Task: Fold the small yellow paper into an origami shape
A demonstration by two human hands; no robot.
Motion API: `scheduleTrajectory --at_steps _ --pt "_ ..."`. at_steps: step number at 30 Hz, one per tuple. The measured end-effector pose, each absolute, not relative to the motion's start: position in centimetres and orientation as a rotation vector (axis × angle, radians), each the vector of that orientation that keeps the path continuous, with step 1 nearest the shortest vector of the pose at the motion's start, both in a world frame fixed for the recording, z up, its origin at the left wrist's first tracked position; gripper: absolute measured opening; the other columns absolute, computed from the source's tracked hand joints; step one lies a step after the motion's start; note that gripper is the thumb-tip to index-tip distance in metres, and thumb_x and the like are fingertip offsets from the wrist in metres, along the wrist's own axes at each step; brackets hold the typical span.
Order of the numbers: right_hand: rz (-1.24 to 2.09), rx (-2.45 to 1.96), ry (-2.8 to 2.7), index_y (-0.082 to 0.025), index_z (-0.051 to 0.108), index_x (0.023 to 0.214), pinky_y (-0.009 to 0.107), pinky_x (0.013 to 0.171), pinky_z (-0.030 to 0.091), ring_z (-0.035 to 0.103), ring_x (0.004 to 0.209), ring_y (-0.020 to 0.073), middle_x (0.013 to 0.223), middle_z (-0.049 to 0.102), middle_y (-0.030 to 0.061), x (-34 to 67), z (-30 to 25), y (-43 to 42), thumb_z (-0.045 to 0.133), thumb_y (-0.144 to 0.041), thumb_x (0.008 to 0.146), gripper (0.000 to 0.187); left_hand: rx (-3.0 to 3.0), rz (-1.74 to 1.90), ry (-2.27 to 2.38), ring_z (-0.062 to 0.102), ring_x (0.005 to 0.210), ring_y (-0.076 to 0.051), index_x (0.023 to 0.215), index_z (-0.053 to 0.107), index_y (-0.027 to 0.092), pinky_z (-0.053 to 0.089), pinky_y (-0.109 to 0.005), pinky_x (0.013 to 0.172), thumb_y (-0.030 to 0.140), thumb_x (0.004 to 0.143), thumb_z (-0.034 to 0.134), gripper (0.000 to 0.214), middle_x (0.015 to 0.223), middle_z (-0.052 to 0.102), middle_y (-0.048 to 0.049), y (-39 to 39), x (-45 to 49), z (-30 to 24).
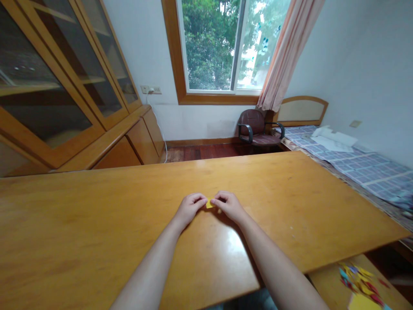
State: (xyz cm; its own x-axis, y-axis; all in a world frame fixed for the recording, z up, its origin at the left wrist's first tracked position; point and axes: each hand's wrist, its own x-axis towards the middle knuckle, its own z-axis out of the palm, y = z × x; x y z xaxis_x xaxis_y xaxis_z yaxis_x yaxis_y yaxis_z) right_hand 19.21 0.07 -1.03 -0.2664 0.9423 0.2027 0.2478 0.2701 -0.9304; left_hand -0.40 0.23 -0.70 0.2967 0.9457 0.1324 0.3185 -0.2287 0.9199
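Note:
A small piece of yellow paper (pixel 210 203) lies on the wooden table (pixel 97 215), pinched between both hands near the table's middle. My left hand (pixel 190 209) has its fingers curled and pressed on the paper's left edge. My right hand (pixel 228 206) is closed on the right edge, covering most of the paper. Both forearms stretch out from the near edge of the table.
A lower surface at the bottom right holds several coloured paper pieces (pixel 358 277). A bed (pixel 355 161) stands along the right wall, a dark office chair (pixel 256 129) under the window, and glass-door wooden cabinets (pixel 64 94) on the left.

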Motion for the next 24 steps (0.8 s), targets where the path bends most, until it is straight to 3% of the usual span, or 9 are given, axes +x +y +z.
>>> scheduleTrajectory --at_steps 13,24 --pt "1.064 -1.093 -1.715 -0.016 0.068 0.067 0.023 0.061 0.042 0.056 0.059 0.0118 0.061 0.061 -0.0007 19.22 -0.77 -0.16 0.062 -0.029 0.083 0.021 1.741 0.937 1.165 0.054 0.07 -0.016 0.066 0.062 0.016 0.039 -0.025 0.068 0.036 0.083 0.055 0.027 0.066 0.059 -0.0002 0.32 -0.41 -0.54" --pt "1.009 -1.05 -1.71 -0.016 0.069 0.066 0.023 0.065 0.042 0.058 0.063 0.0124 0.063 0.063 0.0004 19.44 -0.59 -0.02 0.062 -0.03 0.085 0.025 1.702 0.941 1.178 0.057 0.074 -0.016 0.077 0.067 0.016 0.043 -0.025 0.071 0.04 0.082 0.06 0.026 0.075 0.065 -0.0017 0.25 -0.26 -0.66"
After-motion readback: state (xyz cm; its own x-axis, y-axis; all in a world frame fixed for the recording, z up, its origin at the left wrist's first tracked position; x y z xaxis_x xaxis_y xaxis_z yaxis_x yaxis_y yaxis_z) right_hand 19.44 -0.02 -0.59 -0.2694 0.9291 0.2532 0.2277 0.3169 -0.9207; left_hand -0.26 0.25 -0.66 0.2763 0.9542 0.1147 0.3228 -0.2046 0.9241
